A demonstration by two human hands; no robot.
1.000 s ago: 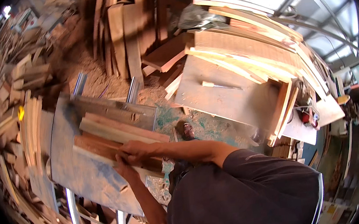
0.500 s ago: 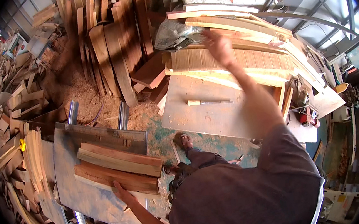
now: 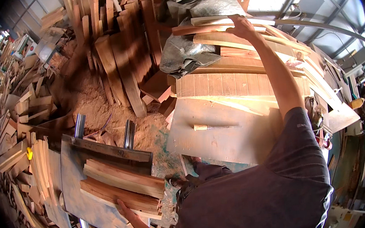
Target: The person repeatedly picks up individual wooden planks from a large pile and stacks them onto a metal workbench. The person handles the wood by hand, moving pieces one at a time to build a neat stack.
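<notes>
Reaching across the wood stack (image 3: 228,84), the right hand (image 3: 242,26) spans a pale strip (image 3: 209,21) and a reddish strip (image 3: 200,29), fingers bent; whether they are clamped on either, I cannot tell. On the table (image 3: 75,170), beside the far board (image 3: 125,178), the near board (image 3: 110,192) meets the left hand (image 3: 129,214), whose grip is too hidden to tell.

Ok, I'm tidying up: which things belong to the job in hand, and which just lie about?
Apparently in use:
- curved wooden pieces, left hand touching
- stacked planks, right hand there

Apparently lying about:
- wooden-handled tool
- grey tarp
- upright boards
</notes>
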